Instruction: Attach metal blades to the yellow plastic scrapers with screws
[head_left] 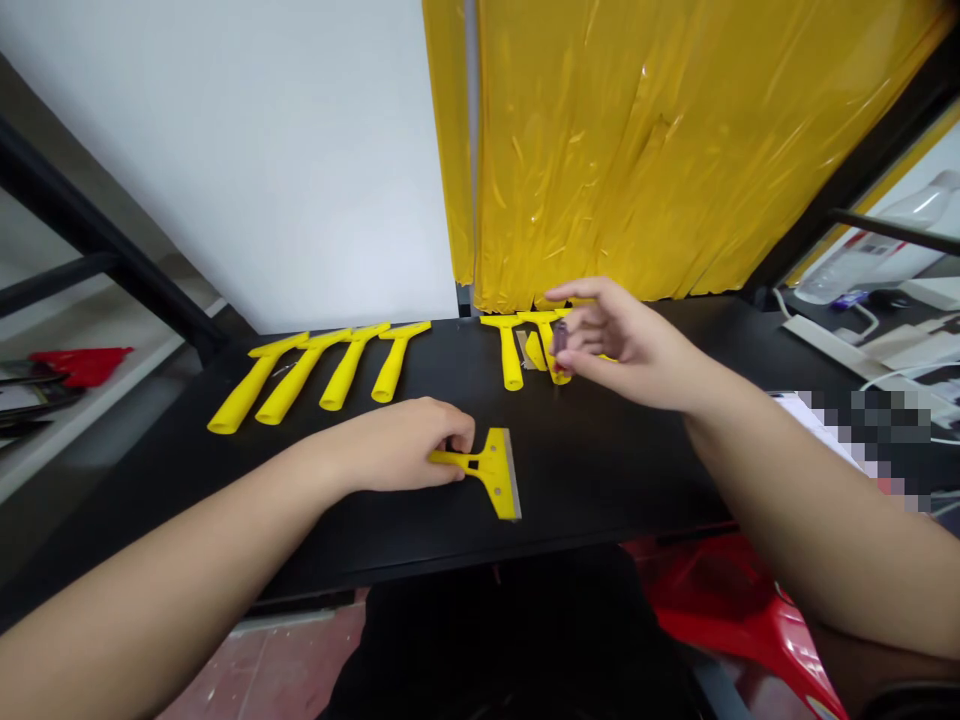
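Observation:
My left hand [409,445] is closed around the handle of a yellow scraper [493,474]. Its wide head points right, with a metal blade along the outer edge, just above the black tabletop [600,480]. My right hand [626,340] is raised over the back of the table, index finger stretched out. Between its thumb and other fingers is a small dark purple piece [560,340], too small to name. Behind that hand lie more yellow scrapers [512,365], partly hidden by the fingers, beside a thin greyish piece.
Several yellow scrapers [345,370] lie in a row at the back left. A white panel [315,180] and yellow plastic sheeting [600,150] stand behind. At right are a clear bottle [877,250], white cables and a power strip [840,350]. Below is a red stool-like object [735,600].

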